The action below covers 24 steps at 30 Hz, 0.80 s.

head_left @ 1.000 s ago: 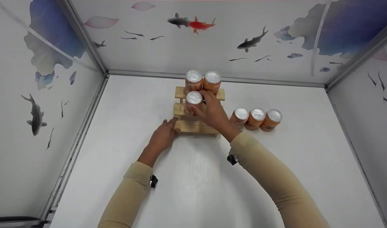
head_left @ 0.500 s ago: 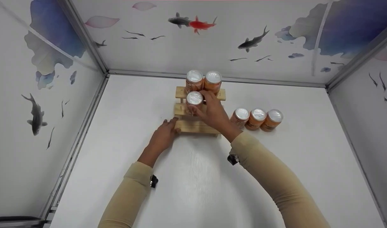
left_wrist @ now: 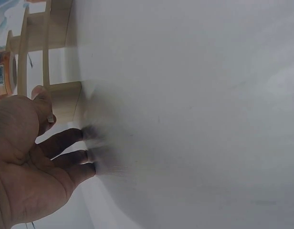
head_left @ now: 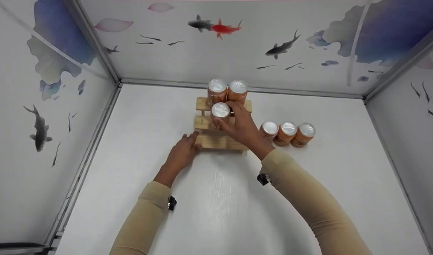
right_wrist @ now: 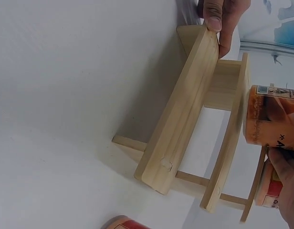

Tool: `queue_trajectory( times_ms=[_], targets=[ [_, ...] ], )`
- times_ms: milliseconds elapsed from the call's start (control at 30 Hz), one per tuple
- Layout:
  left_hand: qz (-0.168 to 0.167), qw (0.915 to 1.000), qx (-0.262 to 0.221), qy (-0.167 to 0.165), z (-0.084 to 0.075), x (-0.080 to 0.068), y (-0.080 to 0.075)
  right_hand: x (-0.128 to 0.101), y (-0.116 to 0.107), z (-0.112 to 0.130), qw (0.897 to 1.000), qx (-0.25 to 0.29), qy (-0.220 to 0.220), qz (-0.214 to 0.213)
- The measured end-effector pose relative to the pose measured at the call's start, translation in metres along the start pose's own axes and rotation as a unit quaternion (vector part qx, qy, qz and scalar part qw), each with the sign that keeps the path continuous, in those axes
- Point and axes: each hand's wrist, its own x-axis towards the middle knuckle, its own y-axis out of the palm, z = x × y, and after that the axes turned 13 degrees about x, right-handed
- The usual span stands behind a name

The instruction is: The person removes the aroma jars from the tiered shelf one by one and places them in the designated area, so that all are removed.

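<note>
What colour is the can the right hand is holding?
Orange with a silver top, the can in the right hand; clearest in the head view.

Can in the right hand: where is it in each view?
Head: held can centre, over the wooden rack's middle step, in the right hand.
Left wrist: orange can sliver at left edge, probably the same one.
Right wrist: right edge.
Shared landmark: the rack.

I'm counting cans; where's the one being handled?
In the head view, the right hand grips the can at the wooden rack's middle step, before two cans on top.
</note>
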Motion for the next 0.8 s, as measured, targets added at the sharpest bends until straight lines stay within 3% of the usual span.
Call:
queue_trajectory(
  times_ms=[300, 800],
  targets=[
    [0.004, 0.9999, 0.007, -0.012, -0.003, 0.000, -0.001, -0.007, -0.009, -0.001, 0.999, 0.009, -0.025, -0.021],
    [-0.002, 1.0000, 0.005, 0.002, -0.003, -0.003, -0.001, -0.022, -0.025, -0.010, 0.998, 0.025, -0.041, -0.046]
  ],
)
